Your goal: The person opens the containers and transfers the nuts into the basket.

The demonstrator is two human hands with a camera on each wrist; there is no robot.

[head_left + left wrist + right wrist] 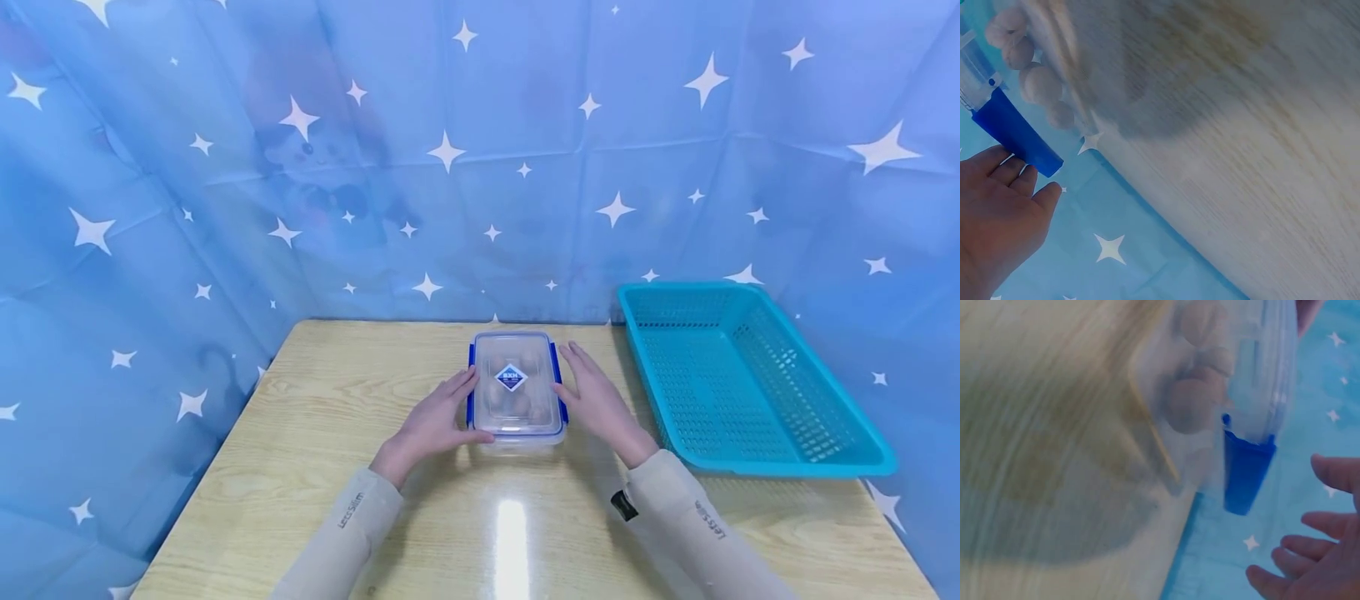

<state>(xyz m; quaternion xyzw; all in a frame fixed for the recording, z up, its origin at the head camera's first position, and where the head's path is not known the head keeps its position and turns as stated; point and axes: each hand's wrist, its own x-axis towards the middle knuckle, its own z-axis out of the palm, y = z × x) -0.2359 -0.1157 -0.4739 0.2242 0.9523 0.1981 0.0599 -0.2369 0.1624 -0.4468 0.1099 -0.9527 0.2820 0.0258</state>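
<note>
Hands flank the clear food container (517, 387) on the desk (337, 433): left hand (435, 421) touching, right hand (596, 400) beside, fingers straight; blue side latches probably need unclipping.

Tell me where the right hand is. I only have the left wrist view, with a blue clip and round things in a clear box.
Observer: The right hand is open beside the container, close to its right blue clip but apart from it.
Operator: Is the lid on?
Observer: Yes, and the lid carries a diamond label.
Operator: Anything else on the table?
Observer: A teal basket stands to the container's right on the table.
</note>
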